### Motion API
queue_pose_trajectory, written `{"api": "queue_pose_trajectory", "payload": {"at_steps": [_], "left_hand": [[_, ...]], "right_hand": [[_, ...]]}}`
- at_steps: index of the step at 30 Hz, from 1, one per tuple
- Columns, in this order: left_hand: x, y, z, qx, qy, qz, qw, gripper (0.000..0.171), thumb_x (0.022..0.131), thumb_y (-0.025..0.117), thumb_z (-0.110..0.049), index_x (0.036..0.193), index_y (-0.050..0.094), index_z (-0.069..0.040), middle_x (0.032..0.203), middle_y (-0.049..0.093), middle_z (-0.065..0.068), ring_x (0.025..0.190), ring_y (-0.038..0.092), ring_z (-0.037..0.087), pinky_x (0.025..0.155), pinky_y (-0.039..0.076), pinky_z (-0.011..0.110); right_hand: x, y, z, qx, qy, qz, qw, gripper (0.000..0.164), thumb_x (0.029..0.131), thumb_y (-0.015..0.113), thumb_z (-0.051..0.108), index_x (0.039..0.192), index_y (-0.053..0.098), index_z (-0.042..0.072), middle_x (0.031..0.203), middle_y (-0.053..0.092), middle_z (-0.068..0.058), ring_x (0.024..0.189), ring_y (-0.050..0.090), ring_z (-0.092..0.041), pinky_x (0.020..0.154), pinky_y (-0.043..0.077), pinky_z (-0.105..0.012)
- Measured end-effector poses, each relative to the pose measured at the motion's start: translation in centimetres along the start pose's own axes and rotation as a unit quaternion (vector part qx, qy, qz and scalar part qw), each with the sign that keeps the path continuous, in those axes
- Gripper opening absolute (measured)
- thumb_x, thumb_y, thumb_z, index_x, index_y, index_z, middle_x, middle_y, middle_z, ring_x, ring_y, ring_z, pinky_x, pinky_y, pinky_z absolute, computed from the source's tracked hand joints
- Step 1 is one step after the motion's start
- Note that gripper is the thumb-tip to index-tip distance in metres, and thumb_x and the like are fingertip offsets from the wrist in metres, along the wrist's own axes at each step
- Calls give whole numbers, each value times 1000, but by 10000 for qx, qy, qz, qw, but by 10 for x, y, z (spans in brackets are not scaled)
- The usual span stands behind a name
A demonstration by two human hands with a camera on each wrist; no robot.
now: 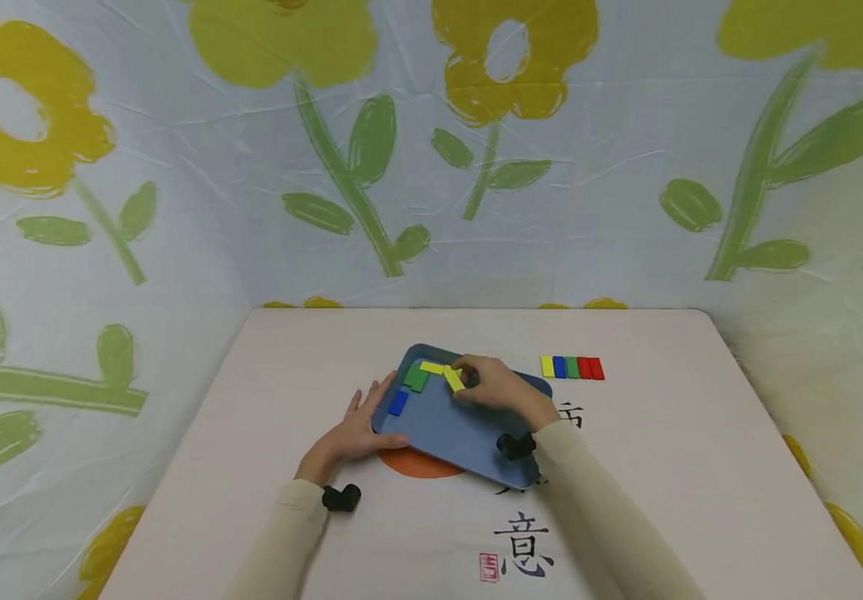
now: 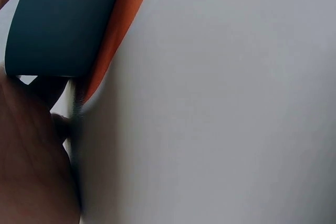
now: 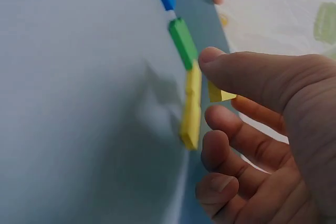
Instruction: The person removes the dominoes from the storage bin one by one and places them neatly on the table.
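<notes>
Over the tray [image 1: 446, 429], long axis angled to the yellow row [image 3: 192, 104], a yellow block [image 1: 454, 380] is pinched by the right hand [image 1: 500, 385]; the left hand [image 1: 358, 432] is spread against the tray.

On the table [image 1: 664, 467], off the near right corner of the tray [image 1: 446, 429], stands black 意 [image 1: 524, 546] (the red seal [image 1: 489, 567] beside it illegible); other characters [image 1: 571, 414] are partly covered.

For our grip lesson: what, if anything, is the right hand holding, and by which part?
The right hand pinches a yellow rectangular block; exactly where is unclear.
</notes>
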State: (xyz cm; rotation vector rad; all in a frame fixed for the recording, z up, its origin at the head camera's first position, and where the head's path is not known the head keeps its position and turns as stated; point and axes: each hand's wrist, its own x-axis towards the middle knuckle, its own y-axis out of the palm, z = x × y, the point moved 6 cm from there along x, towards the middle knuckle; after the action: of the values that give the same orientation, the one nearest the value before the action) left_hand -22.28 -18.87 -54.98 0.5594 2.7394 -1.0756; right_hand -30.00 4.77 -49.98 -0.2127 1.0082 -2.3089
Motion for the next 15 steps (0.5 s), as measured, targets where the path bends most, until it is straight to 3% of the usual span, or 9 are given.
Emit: {"api": "queue_pose_trajectory", "payload": {"at_steps": [15], "left_hand": [[1, 0, -1, -103, 159, -10, 9998, 108, 72, 74, -62, 150, 0, -52, 164, 0, 0, 150, -15, 26, 115, -8, 64]], "right_hand": [[-27, -45, -20, 267, 261, -556, 9978, 49, 83, 78, 25, 127, 58, 14, 100, 65, -4, 80, 63, -15, 68, 54, -29]]}}
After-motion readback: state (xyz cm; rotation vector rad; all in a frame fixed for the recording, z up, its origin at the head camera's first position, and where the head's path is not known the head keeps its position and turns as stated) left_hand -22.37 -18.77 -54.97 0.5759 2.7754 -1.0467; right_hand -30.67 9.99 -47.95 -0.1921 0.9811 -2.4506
